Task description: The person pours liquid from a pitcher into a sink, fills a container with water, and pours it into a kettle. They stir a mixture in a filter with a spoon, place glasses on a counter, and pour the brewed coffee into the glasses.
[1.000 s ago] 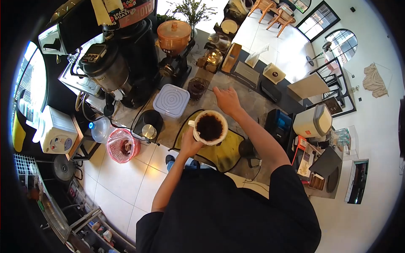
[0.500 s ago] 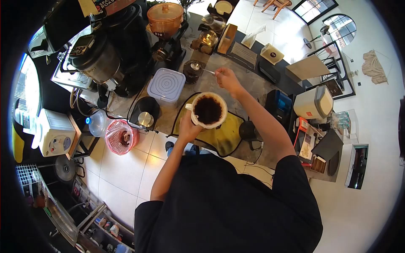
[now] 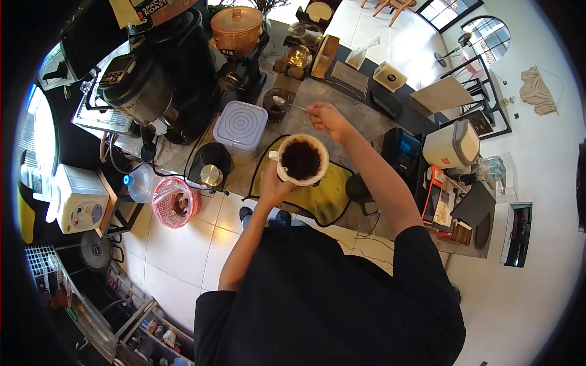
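My left hand (image 3: 274, 184) grips the handle side of a white coffee dripper (image 3: 324, 174) holding dark wet grounds (image 3: 300, 160), above a yellow-green cloth (image 3: 323, 204). My right hand (image 3: 328, 118) pinches the end of a metal spoon (image 3: 293, 106). The spoon's bowl is over a dark glass jar (image 3: 276, 114) standing on the counter. Left of the jar sits a square container with a pale ringed lid (image 3: 240, 124).
A black grinder with an orange hopper (image 3: 237, 30) and a large steel-and-black machine (image 3: 143, 91) stand left. A black kettle (image 3: 359, 188) is at the cloth's right edge. A pink bin (image 3: 176, 202) stands on the floor.
The spoon has tilted in my right hand, and its bowl has shifted slightly left and down over the jar. My left hand and the dripper have hardly moved. The view has shifted a little.
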`<action>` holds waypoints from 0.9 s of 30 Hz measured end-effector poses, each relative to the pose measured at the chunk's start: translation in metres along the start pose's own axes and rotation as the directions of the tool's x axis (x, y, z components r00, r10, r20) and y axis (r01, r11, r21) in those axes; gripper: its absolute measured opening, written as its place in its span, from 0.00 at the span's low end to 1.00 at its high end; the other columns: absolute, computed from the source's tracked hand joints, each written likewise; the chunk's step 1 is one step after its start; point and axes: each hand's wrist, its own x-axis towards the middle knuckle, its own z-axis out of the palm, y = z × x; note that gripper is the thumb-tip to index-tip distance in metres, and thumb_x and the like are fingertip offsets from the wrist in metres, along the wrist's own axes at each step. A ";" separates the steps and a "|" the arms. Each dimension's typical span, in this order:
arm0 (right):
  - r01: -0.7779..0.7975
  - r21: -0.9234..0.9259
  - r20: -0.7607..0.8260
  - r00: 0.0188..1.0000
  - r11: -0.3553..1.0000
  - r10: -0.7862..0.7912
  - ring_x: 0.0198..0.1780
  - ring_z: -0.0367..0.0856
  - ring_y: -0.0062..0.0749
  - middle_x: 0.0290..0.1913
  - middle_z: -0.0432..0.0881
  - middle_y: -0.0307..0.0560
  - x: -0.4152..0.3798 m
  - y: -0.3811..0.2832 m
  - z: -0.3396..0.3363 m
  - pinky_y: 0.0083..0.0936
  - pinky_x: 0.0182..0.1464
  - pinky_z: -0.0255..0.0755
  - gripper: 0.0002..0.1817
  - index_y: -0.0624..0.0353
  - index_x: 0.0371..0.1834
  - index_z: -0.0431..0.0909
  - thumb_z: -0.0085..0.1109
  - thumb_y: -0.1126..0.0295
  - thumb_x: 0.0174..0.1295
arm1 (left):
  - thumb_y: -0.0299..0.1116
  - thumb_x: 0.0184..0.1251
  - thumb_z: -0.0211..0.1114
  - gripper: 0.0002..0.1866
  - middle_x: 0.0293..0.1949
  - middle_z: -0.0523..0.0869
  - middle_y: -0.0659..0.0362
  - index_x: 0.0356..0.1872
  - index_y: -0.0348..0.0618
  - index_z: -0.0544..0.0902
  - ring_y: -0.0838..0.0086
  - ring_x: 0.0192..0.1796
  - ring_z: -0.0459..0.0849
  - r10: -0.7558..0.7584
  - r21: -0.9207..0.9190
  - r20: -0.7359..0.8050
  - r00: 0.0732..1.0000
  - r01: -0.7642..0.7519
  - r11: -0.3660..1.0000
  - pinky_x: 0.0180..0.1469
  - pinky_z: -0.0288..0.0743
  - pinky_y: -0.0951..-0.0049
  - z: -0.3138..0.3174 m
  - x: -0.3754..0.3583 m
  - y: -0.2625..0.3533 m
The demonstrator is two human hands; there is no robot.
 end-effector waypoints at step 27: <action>0.537 -0.637 0.733 0.644 -0.554 -0.218 0.34 0.77 0.31 0.26 0.75 0.38 -0.171 -0.073 0.018 0.30 0.48 0.65 0.05 0.54 0.36 0.73 0.58 0.70 0.60 | 0.36 0.51 0.77 0.27 0.49 0.88 0.48 0.54 0.42 0.81 0.53 0.54 0.86 -0.043 -0.048 0.098 0.994 0.048 0.998 0.55 0.78 0.59 -0.001 0.016 -0.018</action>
